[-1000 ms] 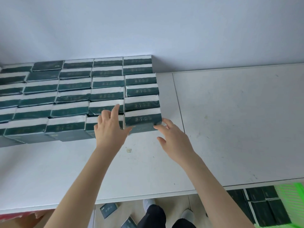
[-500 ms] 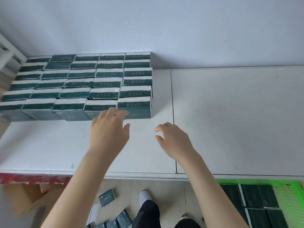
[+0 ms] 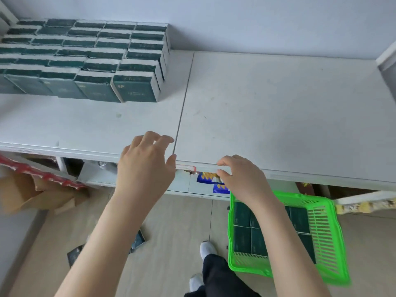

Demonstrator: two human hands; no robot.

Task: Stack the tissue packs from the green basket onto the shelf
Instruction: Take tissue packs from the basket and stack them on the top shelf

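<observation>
Both hands are empty. The left hand (image 3: 145,163) hangs over the front edge of the shelf (image 3: 267,114) with its fingers loosely bent and spread. The right hand (image 3: 242,179) sits at the same edge with its fingers relaxed and slightly curled, gripping nothing. The stacked tissue packs (image 3: 132,86) form a tight block of dark green rows at the rear left of the shelf, set against the wall, which leaves the right panel free for further rows. The green basket (image 3: 278,195) stands on the floor below the shelf, directly under the right forearm, so it is within easy reach. The remaining tissue packs (image 3: 242,213) lie flat inside it. Judgement: the current step is a reach down to the basket for the next packs. Several loose packs (image 3: 138,241) lie on the floor near the feet.
</observation>
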